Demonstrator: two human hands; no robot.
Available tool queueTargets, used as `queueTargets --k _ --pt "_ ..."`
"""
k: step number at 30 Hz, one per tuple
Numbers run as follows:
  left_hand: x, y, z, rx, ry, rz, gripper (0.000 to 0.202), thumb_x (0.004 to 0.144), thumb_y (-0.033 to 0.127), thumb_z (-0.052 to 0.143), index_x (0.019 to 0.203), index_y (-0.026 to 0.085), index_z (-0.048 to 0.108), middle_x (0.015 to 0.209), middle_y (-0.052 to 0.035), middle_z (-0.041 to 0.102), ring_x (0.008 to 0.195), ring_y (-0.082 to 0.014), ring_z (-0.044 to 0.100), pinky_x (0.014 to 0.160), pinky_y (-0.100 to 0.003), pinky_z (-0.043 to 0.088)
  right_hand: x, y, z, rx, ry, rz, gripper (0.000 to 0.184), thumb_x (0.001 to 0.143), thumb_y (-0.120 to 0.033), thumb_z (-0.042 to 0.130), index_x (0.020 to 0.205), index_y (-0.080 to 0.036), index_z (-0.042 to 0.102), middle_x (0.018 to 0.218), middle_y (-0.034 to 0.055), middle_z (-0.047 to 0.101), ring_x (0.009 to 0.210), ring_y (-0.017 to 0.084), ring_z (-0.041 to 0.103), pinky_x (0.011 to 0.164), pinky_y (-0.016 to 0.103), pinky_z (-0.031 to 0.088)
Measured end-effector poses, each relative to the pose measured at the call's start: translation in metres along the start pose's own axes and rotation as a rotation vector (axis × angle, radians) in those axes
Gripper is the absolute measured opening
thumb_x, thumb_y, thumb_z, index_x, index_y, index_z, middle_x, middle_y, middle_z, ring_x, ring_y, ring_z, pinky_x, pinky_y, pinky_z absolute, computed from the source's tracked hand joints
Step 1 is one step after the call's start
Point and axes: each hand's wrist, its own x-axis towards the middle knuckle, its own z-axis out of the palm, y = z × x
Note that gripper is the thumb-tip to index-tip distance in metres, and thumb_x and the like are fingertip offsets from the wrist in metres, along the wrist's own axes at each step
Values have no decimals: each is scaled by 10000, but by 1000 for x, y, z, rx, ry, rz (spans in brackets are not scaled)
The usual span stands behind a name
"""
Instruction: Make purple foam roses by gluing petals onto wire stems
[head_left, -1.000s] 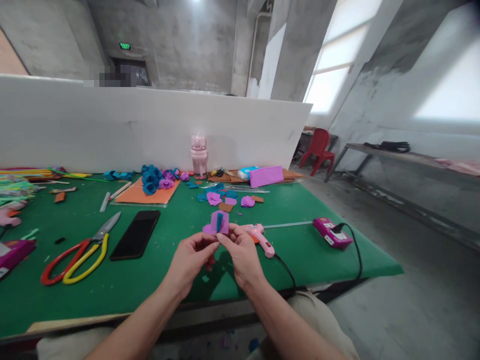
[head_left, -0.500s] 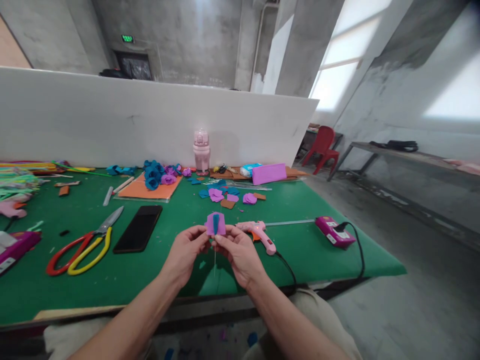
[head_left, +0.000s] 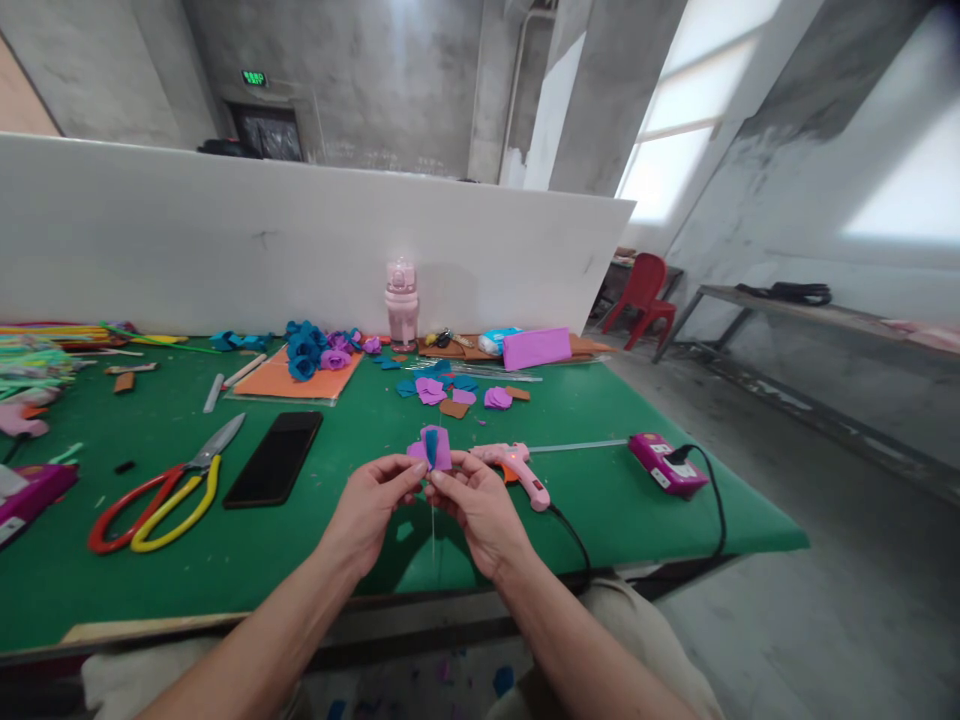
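Observation:
Both my hands meet over the green table's [head_left: 225,560] near edge, pinching a small purple foam flower piece [head_left: 439,447] with a blue centre. My left hand [head_left: 369,510] grips its lower left side with closed fingers. My right hand [head_left: 472,505] pinches the base from the right. A thin wire stem [head_left: 433,525] hangs down from the piece between my hands. A pink glue gun [head_left: 517,468] lies just right of my right hand, its light glowing.
A black phone [head_left: 274,458] and red-and-yellow scissors [head_left: 161,493] lie left of my hands. Loose purple and blue foam petals [head_left: 450,390], finished flowers on an orange sheet [head_left: 300,380], a pink bottle [head_left: 401,305] and a pink power strip [head_left: 664,463] sit beyond. A white partition [head_left: 225,240] backs the table.
The foam piece has been turned and lowered slightly between my fingers, and the wire stem now shows hanging below it. Both hands stay in place.

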Motion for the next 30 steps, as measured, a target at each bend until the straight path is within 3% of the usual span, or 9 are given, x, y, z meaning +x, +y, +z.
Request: queueTargets --k 23,30 --pt "1 -1 0 77 62 6 267 565 321 754 730 119 697 723 -55 657 582 -106 535 522 -203 407 3 6 -3 -96 45 -71 278 571 -238 760 759 -157 572 658 -14 647 579 99 581 597 229 465" --pt "0 0 1 58 46 11 238 593 309 737 734 125 681 714 -42 641 597 -99 530 537 -199 398 0 3 -1 -1 20 -21 228 612 -218 720 784 -148 588 669 -4 658 558 90 589 603 222 465"
